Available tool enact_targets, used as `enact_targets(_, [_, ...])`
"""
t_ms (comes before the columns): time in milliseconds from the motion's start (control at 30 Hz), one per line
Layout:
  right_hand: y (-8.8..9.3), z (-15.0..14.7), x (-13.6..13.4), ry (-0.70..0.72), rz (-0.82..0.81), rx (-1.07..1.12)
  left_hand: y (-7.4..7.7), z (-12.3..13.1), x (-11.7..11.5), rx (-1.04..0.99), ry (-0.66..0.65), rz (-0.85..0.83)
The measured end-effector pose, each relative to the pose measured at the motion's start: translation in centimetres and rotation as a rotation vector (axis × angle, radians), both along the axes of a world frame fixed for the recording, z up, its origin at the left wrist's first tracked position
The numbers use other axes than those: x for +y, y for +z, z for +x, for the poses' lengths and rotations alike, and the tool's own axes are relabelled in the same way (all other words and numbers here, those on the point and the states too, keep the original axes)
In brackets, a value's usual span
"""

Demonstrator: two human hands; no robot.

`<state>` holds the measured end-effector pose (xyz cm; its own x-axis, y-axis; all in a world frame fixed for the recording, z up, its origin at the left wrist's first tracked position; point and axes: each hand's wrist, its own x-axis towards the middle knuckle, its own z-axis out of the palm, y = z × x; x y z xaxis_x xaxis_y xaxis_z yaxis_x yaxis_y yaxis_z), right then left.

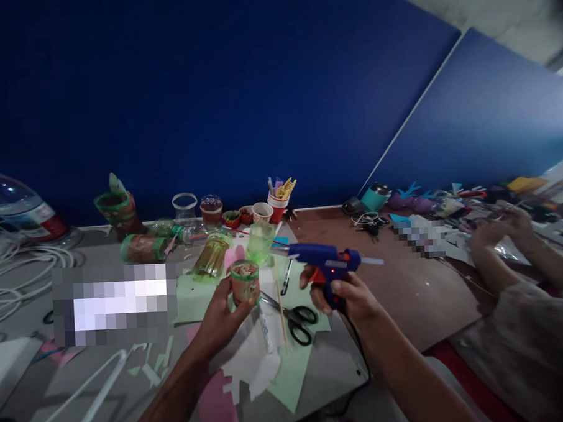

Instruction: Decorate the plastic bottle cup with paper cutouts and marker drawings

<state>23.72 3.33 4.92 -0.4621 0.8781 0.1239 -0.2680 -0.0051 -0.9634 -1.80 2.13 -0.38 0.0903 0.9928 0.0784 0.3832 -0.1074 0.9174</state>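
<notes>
My left hand (225, 319) is closed around a small brown cup with a green rim (245, 286), held upright above the papers. In my right hand (345, 295) is a blue hot glue gun (328, 259), its nozzle pointing left toward the cup but apart from it. A small red light glows on the gun, and a clear glue stick juts from its back. Between my hands lie black-handled scissors (301, 322), a white marker (267, 330) and a craft knife (287, 278). Just behind the cup stands a green-tinted clear cup (260, 242).
Cut green paper (293, 372) and pink paper (218, 403) cover the near table. Decorated containers and a red cup of sticks (279, 205) line the blue wall. White cables (23, 272) and a large bottle (27, 213) are at left. At right, another person's hands (501, 232) work.
</notes>
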Motion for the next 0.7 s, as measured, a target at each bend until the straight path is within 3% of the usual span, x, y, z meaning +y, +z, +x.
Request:
enact_targets(67, [-0.5, -1.4, 0.0, 0.175, -0.009, -0.035, 0.1, 0.0, 0.0, 0.0, 0.012, 0.024])
enact_targets(133, [-1.3, -2.6, 0.3, 0.239, -0.043, -0.1, 0.0, -0.1, 0.2, 0.024, 0.038, 0.051])
enact_targets(333, [-4.6, -4.4, 1.0, 0.135, -0.087, -0.241, -1.0, -0.3, 0.5, 0.163, 0.116, 0.07])
enact_targets(433, [-4.6, -4.4, 0.9, 0.055, 0.065, -0.29, -1.5, -0.3, 0.5, 0.253, 0.169, 0.113])
enact_targets(600, [-2.9, -4.4, 0.8, 0.03, 0.436, -0.393, -1.6, -0.2, 0.4, 0.358, 0.231, 0.176])
enact_targets(700, [-3.0, -4.5, 0.6, 0.049, 0.476, -0.432, -1.5, -0.2, 0.5, 0.392, 0.261, 0.152])
